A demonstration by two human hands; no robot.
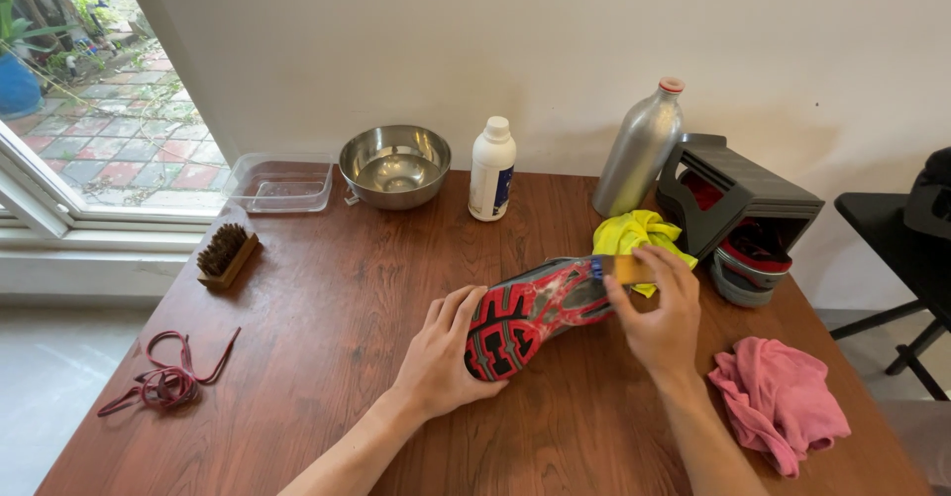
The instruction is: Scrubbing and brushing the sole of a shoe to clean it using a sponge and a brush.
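My left hand (441, 357) cups the toe end of a red and grey sneaker (535, 310), fingers curled up over the edge of the sole and thumb beneath, so the shoe is gripped sole-up, lying tilted across the middle of the wooden table (327, 357). My right hand (662, 323) is at the heel end, fingers closed around a small yellowish brush (630, 269) whose blue end touches the sole near the heel. Just behind the heel lies a crumpled neon-yellow cloth (639, 230), partly hidden by my right fingers. To the right of my right wrist, near the table's edge, sits a bunched pink cloth (780, 399). Beyond the yellow cloth stands a dark grey shoe stacker (738, 194) holding the second sneaker (753, 258), red and grey as well, and next to it, against the wall, leans a tall aluminium bottle (639, 149) with a red-rimmed cap. Further left along the wall stand a white plastic bottle (492, 169), a stainless steel bowl (394, 165) and a shallow clear plastic tray (280, 183). Well apart on the left side of the table rest a wooden bristle brush (227, 255), bristles up, and closer to me a tangled maroon shoelace (170, 379). A window (89, 110) on the left looks onto a brick patio.
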